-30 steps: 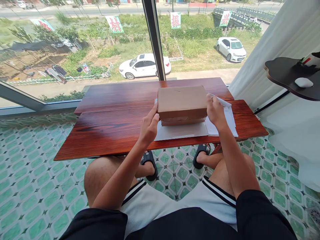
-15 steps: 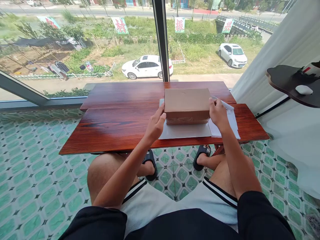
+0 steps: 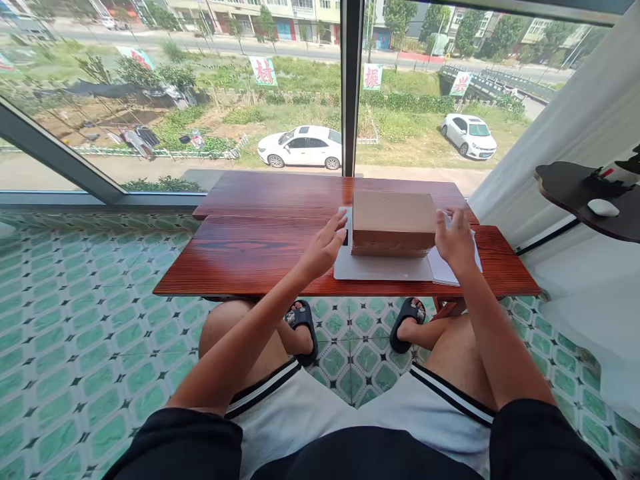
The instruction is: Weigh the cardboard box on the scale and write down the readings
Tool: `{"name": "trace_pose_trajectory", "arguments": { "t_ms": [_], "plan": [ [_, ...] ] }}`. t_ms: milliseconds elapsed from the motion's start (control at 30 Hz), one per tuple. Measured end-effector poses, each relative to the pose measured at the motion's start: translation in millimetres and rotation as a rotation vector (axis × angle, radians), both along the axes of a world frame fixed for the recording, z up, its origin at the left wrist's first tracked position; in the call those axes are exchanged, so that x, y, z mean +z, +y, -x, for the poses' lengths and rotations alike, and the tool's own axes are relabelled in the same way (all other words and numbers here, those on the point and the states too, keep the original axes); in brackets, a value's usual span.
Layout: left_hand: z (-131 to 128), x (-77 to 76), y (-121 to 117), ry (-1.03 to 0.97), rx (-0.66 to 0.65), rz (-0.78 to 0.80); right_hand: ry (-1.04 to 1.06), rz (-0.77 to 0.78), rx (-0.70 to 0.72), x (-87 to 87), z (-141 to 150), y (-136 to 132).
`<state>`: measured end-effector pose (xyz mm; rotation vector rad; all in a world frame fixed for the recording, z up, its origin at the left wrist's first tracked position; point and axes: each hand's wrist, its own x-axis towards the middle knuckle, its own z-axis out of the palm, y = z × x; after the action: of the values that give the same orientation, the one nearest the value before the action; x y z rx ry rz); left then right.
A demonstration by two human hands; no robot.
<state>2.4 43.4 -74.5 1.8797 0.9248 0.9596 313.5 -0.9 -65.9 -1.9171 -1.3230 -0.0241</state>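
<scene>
A brown cardboard box (image 3: 393,212) rests on a flat silver-grey slab with rounded corners (image 3: 370,270), perhaps a laptop. To the box's left, my left hand (image 3: 325,248) is open, its fingers stretched and a small gap between them and the cardboard. At the right end, my right hand (image 3: 454,239) has its fingers apart and slightly bent, close beside the box. Whether a fingertip still touches the box there is hard to tell. White papers (image 3: 444,268) lie beneath that hand, partly covered by it. A small dark patch shows on the slab near my left fingertips.
The glossy red-brown wooden table (image 3: 240,257) stands before a large window with a dark post (image 3: 351,87). At the right are a white curtain (image 3: 520,167) and a dark shelf (image 3: 575,190) bearing a white stone (image 3: 603,207). My knees are close to the table's front edge.
My left hand has come away from the box's left side. My right hand's fingers have loosened from its right end. The camera view has tilted up and shifted left.
</scene>
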Motion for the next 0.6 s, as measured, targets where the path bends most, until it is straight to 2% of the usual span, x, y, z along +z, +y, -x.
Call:
{"name": "trace_pose_trajectory", "arguments": {
  "t_ms": [133,267,400,467,533,600],
  "plan": [
    [23,18.4,-14,-0.074,0.06,-0.171,-0.304,-0.317,-0.015,20.2,13,-22],
    [42,34.5,-33,-0.042,0.038,-0.275,-0.409,-0.385,0.204,32.7,44,-42],
    [48,38.8,-53,0.037,-0.082,-0.293,-0.286,-0.275,0.561,31.0,92,-54],
    [46,35.3,-61,0.056,-0.18,-0.259,-0.193,-0.149,0.796,26.8,116,-58],
    [42,29.3,-68,0.082,-0.265,-0.243,-0.209,-0.016,1.044,21.3,138,-60],
    [39,22.8,-71,0.115,-0.309,-0.247,-0.225,0.118,1.233,14.7,156,-62]
  ]
}}
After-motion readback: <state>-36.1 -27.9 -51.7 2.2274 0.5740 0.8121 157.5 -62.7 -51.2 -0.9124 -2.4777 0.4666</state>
